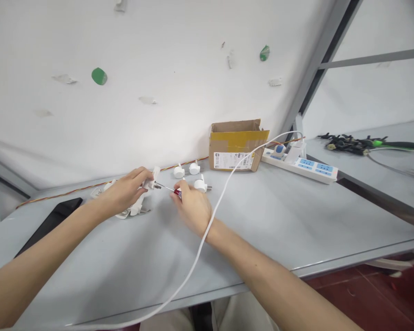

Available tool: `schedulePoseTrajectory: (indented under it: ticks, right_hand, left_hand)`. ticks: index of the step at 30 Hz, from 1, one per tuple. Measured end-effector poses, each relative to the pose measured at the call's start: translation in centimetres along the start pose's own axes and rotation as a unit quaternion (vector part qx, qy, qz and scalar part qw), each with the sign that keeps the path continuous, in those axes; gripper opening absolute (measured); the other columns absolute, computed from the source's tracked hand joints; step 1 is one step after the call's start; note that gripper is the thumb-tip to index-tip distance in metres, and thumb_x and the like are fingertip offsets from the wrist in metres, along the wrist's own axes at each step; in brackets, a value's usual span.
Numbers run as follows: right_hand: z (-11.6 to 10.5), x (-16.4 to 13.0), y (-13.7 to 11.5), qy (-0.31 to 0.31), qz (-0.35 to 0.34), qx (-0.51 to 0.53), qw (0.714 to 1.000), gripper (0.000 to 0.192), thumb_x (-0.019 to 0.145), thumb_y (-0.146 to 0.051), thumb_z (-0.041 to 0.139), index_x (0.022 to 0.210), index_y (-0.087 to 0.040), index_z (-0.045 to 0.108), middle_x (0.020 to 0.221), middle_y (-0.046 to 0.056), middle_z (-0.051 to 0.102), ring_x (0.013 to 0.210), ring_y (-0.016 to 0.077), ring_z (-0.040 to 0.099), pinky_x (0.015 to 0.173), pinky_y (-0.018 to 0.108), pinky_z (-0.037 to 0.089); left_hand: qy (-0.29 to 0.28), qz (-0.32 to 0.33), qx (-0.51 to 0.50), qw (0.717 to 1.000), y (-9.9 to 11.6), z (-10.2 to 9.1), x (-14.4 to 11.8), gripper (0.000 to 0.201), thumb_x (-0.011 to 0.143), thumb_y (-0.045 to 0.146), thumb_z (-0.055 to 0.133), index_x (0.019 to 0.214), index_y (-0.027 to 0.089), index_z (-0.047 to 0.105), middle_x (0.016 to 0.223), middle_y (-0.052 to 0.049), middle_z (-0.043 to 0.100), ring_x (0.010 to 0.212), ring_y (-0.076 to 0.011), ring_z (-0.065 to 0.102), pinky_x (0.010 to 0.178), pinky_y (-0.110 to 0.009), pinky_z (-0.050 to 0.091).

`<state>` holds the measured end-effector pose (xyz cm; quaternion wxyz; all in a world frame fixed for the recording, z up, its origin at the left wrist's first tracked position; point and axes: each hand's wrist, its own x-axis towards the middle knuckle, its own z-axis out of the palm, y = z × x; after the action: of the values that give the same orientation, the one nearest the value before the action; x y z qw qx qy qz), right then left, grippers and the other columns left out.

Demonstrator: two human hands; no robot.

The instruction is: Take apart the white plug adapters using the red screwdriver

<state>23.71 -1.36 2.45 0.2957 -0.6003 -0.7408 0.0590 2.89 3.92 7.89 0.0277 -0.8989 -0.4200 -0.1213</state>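
**Two hands meet over a white plug at the centre-left of the bench**

Grey tabletop (269,216) runs across the lower frame beneath a white wall. Left of centre, the left hand (124,191) is curled narrowly around a white plug (151,183), fingers and thumb pinching its body just above the surface. Just right of it, the right hand (193,207) is closed on a red-handled screwdriver (170,189), whose thin shaft points left and reaches the plug. More white plugs (189,172) lie just behind the hands. A white cable (221,202) crosses the right wrist and runs toward a power strip (301,165) at the upper right, beside a cardboard box (236,145). A black phone (51,220) lies at the left edge.
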Motion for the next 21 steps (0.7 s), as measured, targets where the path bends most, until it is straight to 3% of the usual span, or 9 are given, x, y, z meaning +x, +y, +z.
schedulePoseTrajectory:
  ticks: [3,7,14,21]
  right_hand:
    - [0.2,0.0,0.0,0.015,0.001,-0.005,1.0,0.025,0.098,-0.031,0.034,0.098,-0.016,0.055,0.096,0.007,0.064,0.08,0.0199,0.063,0.061,0.029,0.041]
    - [0.4,0.2,0.0,0.029,0.013,-0.023,0.999,0.012,0.093,-0.028,0.047,0.101,-0.022,0.054,0.105,0.005,0.058,0.074,0.017,0.062,0.056,0.027,0.04]
    - [0.8,0.1,0.3,0.044,0.026,-0.043,0.998,0.012,0.091,-0.028,0.05,0.102,-0.024,0.051,0.105,0.004,0.055,0.068,0.0157,0.06,0.055,0.028,0.042]
    - [0.8,0.2,0.5,0.039,0.037,-0.045,0.998,0.012,0.093,-0.026,0.043,0.101,-0.022,0.051,0.106,0.005,0.055,0.067,0.0153,0.06,0.052,0.028,0.042]
  left_hand:
    - [0.0,-0.002,0.001,1.0,-0.2,0.3,-0.1,0.023,0.082,0.019,0.042,0.104,0.024,0.047,0.109,-0.005,0.056,0.097,-0.0201,0.058,0.08,-0.032,0.045]
    - [-0.004,-0.001,0.005,1.0,-0.6,0.7,-0.3,0.024,0.082,0.018,0.043,0.104,0.025,0.047,0.111,-0.004,0.055,0.097,-0.0196,0.058,0.081,-0.031,0.045]
    - [-0.019,-0.046,0.002,0.999,-0.6,0.7,-0.1,0.021,0.082,0.023,0.043,0.102,0.024,0.047,0.111,-0.004,0.056,0.088,-0.0188,0.059,0.076,-0.031,0.044]
    - [-0.023,-0.087,-0.001,0.996,-3.5,1.5,1.3,0.021,0.081,0.027,0.046,0.102,0.025,0.051,0.112,-0.004,0.058,0.084,-0.0188,0.06,0.074,-0.03,0.044]
